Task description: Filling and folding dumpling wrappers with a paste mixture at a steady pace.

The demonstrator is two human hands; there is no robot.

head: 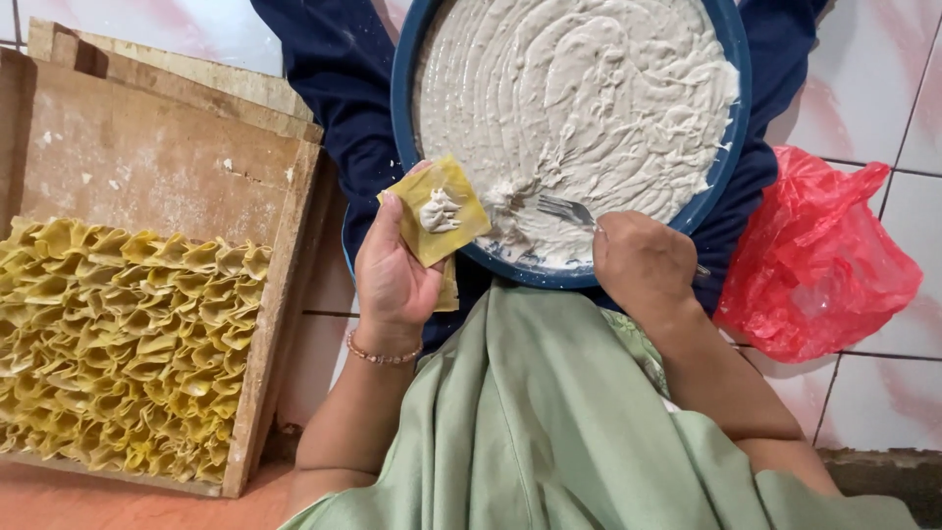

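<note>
From the head camera, looking straight down, the left hand [391, 270] is cupped palm up and grasps a square yellow wrapper [435, 209], with more wrappers stacked under it. A small dab of pale filling [441, 211] sits on the middle of the top wrapper. A thin beaded bracelet [381, 355] circles the left wrist. The wrapper hangs just over the near rim of a big round blue basin [723, 162], which rests on dark blue cloth [339, 69] in the person's lap. The basin is spread wide with pale grey paste [579, 98], ridged with curved strokes.

The right hand [643, 267] is clenched around the handle of a metal fork [564, 209]; the tines point left and lie in the paste at the near edge of the basin, close beside the wrapper. A green garment [549, 422] covers the person's lap below both forearms.

To the left, on the floor, lies a wooden tray [147, 147] dusted with flour; its near half is packed with rows of folded yellow dumplings [118, 344]. To the right, a crumpled red plastic bag [819, 260] lies on the white tiled floor [883, 402], touching the dark cloth.
</note>
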